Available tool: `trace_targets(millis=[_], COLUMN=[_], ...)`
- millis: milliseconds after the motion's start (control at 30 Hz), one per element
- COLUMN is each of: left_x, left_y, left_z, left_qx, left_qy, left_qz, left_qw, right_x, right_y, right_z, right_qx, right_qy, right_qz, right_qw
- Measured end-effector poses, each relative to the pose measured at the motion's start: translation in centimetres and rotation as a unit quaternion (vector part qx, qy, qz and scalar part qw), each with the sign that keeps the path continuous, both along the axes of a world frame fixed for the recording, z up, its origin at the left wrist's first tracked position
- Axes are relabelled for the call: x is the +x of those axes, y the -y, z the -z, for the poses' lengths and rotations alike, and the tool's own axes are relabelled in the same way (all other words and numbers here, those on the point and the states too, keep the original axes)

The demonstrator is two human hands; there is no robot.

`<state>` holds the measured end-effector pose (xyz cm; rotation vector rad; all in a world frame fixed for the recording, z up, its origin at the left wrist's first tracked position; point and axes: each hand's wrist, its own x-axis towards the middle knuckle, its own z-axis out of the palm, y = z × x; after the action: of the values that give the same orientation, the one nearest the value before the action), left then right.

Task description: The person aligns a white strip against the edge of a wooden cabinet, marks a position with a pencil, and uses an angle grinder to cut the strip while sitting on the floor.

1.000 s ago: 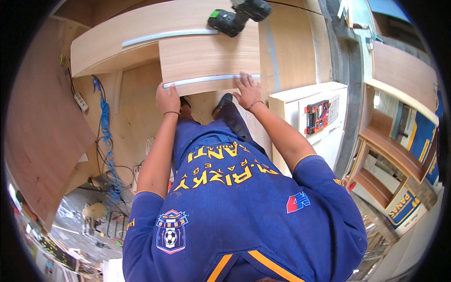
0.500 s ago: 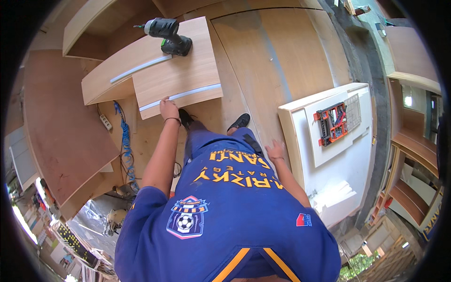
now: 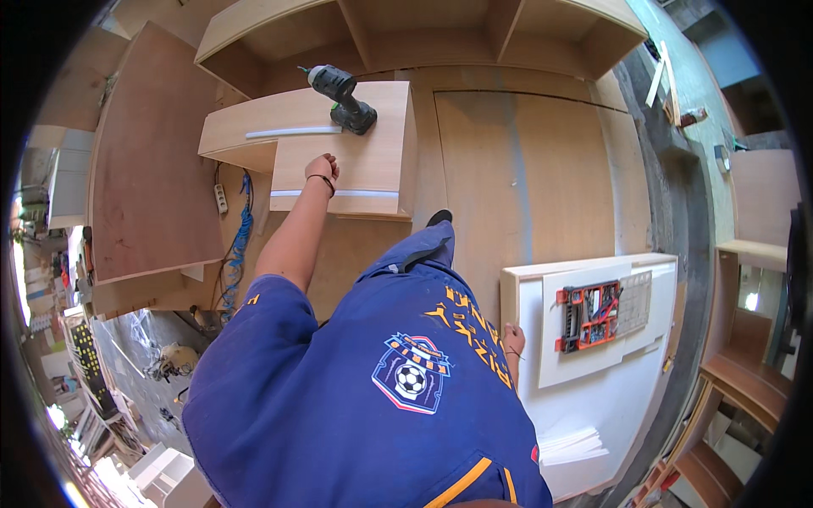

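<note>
My left hand (image 3: 323, 167) is over the pale wood-grain unit (image 3: 373, 152), between its two light strips. Its fingers are curled in, and whatever they hold, if anything, is hidden. Just beyond it a black and grey cordless drill (image 3: 340, 95) stands upright on its battery, bit pointing left. One light strip (image 3: 292, 132) runs left from the drill's base; the other strip (image 3: 360, 194) lies along the unit's near edge. My right hand (image 3: 513, 339) hangs by my side, next to the edge of a white panel; its fingers show too little to read.
An orange and black organizer case (image 3: 589, 315) of small parts lies on the white panels (image 3: 542, 372) at the right. An open wooden cabinet (image 3: 423, 42) spans the back. A brown board (image 3: 161, 169), a power strip (image 3: 221, 199) and a coiled blue hose (image 3: 240, 233) are at the left.
My left hand has left the strip at the near edge and moved farther over the unit, toward the drill. My right hand has come beside the white panel's edge. The view has shifted.
</note>
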<state>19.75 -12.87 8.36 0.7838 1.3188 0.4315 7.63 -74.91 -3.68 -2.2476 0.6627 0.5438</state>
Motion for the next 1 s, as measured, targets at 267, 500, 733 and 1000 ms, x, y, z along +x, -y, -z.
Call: trace_targets(millis=[267, 500, 733, 1000], left_x=[3.3, 5.5, 6.5, 5.0], left_y=[-5.0, -8.9, -8.2, -5.9], left_z=[2.6, 5.3, 7.3, 4.5], left_qx=[0.073, 0.186, 0.139, 0.207], left_qy=[-0.14, -0.471, -0.443, -0.496], left_qz=[-0.078, 0.09, 0.016, 0.02], left_qw=[0.984, 0.857, 0.885, 0.843], right_x=[9.4, 22.4, 38.1, 53.2], right_y=[-6.6, -1.6, -8.1, -23.9], right_z=[-1.5, -4.1, -8.2, -11.2], right_qx=[0.186, 0.099, 0.06, 0.147], right_qy=[-0.018, -0.07, -0.054, -0.101], right_qz=[-0.098, -0.254, -0.281, -0.46], right_qw=[0.977, 0.96, 0.956, 0.87])
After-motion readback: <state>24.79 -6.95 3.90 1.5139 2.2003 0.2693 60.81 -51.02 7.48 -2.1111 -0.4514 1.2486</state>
